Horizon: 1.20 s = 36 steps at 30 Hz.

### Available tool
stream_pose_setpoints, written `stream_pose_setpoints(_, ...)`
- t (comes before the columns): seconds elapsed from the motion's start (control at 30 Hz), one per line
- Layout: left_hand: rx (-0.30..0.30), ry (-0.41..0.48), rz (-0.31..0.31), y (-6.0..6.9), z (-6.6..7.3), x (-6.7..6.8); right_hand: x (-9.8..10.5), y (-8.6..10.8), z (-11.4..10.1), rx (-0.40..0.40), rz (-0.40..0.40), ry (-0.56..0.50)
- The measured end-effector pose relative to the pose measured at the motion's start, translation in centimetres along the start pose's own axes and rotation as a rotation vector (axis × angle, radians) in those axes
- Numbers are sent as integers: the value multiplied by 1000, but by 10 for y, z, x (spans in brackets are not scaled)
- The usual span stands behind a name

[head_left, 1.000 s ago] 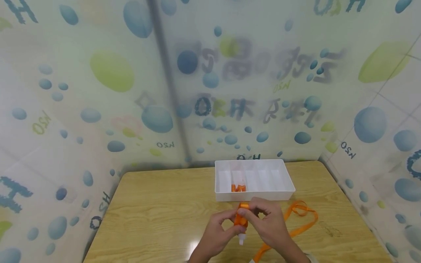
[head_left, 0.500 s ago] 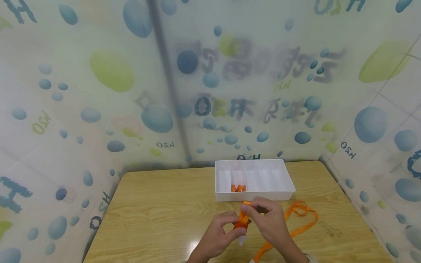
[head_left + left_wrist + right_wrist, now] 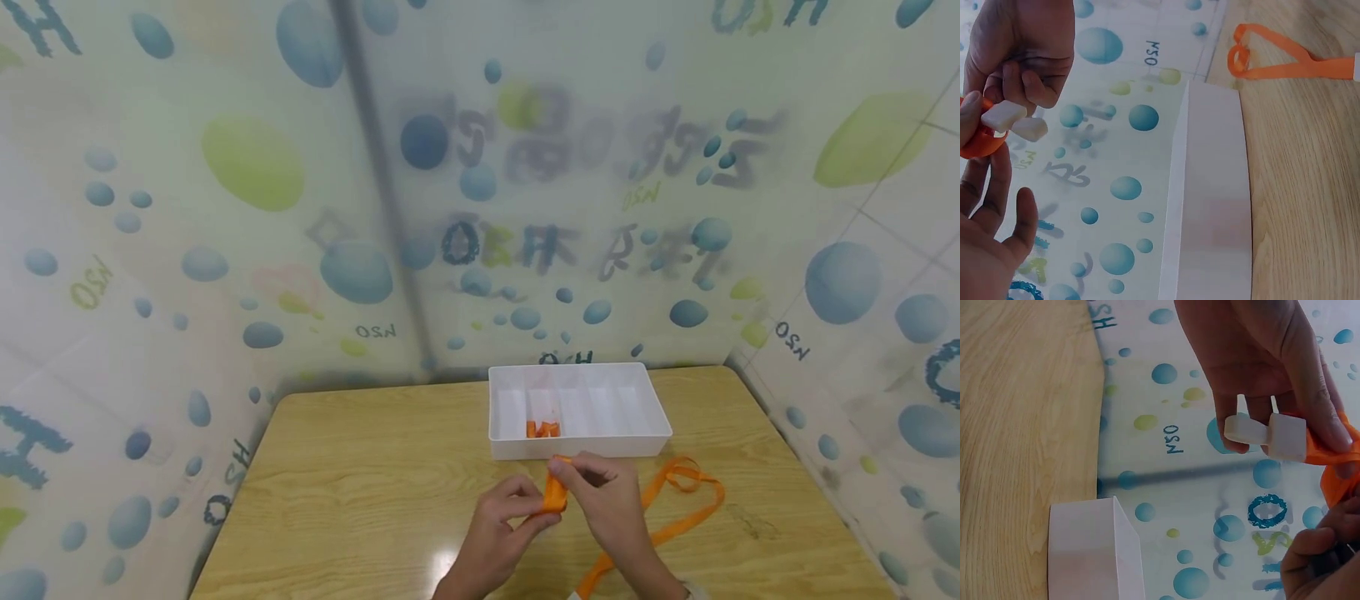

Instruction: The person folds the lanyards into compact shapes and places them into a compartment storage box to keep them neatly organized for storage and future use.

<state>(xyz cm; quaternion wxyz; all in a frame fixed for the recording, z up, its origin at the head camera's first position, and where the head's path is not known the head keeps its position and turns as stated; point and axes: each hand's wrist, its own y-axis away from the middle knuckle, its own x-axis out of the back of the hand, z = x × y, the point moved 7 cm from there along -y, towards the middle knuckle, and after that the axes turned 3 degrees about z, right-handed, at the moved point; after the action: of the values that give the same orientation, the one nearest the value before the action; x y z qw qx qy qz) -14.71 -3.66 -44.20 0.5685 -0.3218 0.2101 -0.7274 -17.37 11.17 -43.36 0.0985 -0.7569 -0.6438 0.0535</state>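
An orange ribbon strap (image 3: 555, 493) is folded between my two hands, with a white plastic end piece (image 3: 1288, 436) sticking out of it. My left hand (image 3: 497, 527) pinches its lower part between thumb and fingers. At its upper end, my right hand (image 3: 609, 498) grips a fold of the strap. In the left wrist view, the white piece (image 3: 1005, 115) shows beside the orange loop (image 3: 984, 142). The head view hides this white piece behind the left hand. Another orange strap (image 3: 693, 521) lies looped on the table to the right.
A white divided tray (image 3: 581, 448) stands near the table's back edge, holding several small orange pieces (image 3: 543, 429) in one compartment. The wooden table (image 3: 375, 475) meets patterned sheeting (image 3: 352, 275) at the back and sides.
The orange strap between my hands has turned and its visible loop has tightened. Its white end piece, visible below the left hand earlier, is now hidden in the head view.
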Motion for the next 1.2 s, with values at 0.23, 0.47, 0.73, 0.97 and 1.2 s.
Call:
stream_pose_setpoints(0.23,-105,-76,53,-9,16,4,-3,2,8,1,-24,-9)
stream_pose_setpoints(0.47,-68,-53,116,-6,7,8,-10,7,11,138,-167,-69)
stream_pose_setpoints(0.73,144,56,169,-5,-5,14,-12,18,17,195,-280,-44)
stream_pose_setpoints(0.97,224,97,189,-3,-11,15,-13,24,14,332,-283,-37)
stream_pose_setpoints(1.2,237,152,224,-4,-13,15,-13,25,17,313,-221,-42)
